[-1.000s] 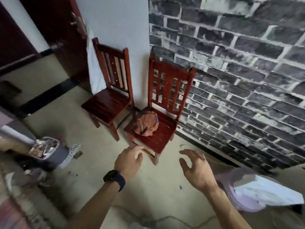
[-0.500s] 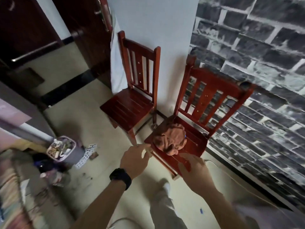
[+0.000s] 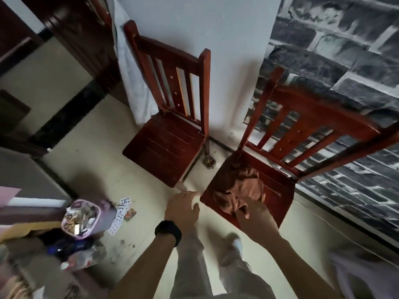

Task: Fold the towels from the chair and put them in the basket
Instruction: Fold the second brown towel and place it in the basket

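Observation:
A crumpled brown towel (image 3: 241, 186) lies on the seat of the red wooden chair (image 3: 278, 190) by the brick wall. My right hand (image 3: 257, 216) reaches over the seat's front edge, its fingertips touching the towel's near edge and its thumb spread apart. My left hand (image 3: 181, 208), with a black watch on the wrist, hovers with relaxed fingers beside the seat's front left corner and holds nothing. A blurred lilac basket (image 3: 358, 275) shows at the bottom right.
A second red chair (image 3: 166, 147) stands to the left against the white wall, nothing on its seat. A pink bin (image 3: 81, 219) full of rubbish and scattered playing cards (image 3: 121, 212) lie on the floor at left. My legs are below the hands.
I have stepped closer to the chairs. Both hands moved forward; the right hand went from short of the seat to touching the towel, and the left hand came up beside the seat corner.

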